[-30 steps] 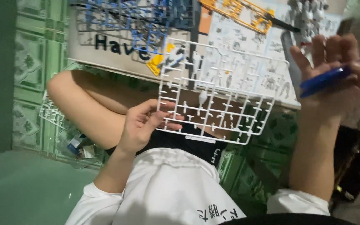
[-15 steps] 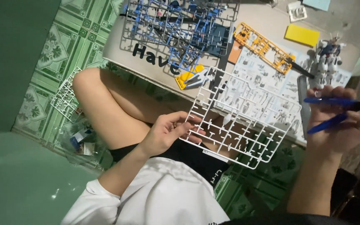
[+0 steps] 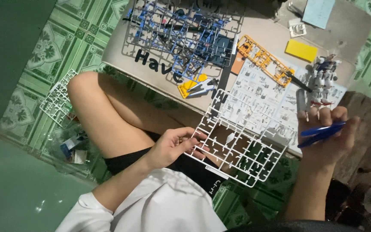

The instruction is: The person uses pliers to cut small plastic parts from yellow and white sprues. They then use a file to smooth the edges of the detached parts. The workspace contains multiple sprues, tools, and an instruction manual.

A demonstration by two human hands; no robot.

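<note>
In the head view, the left hand [image 3: 170, 147] pinched the near edge of a white plastic model-kit parts frame [image 3: 237, 144] and held it tilted over the lap, its far corner overlapping the tabletop [image 3: 121, 47] edge. The right hand [image 3: 325, 131] was clenched around blue-handled nippers [image 3: 320, 133], raised beside the frame but not touching it. The frame looked mostly full, with a few empty cells, so the cutting seemed only partly done. A small white and blue robot figure [image 3: 323, 79] stood largely assembled near the tabletop's right side, beside a printed instruction sheet [image 3: 263, 99]. Blue parts frames [image 3: 181, 30] and an orange parts frame [image 3: 265, 60] lay uncut-looking on the tabletop, so much appeared left. Another white parts frame [image 3: 56, 99] lay on the green tiled floor [image 3: 35, 56] by the bent knee. Open room was tight: the tabletop was crowded, its near edge close to the held frame, and the legs filled the space below.
</note>
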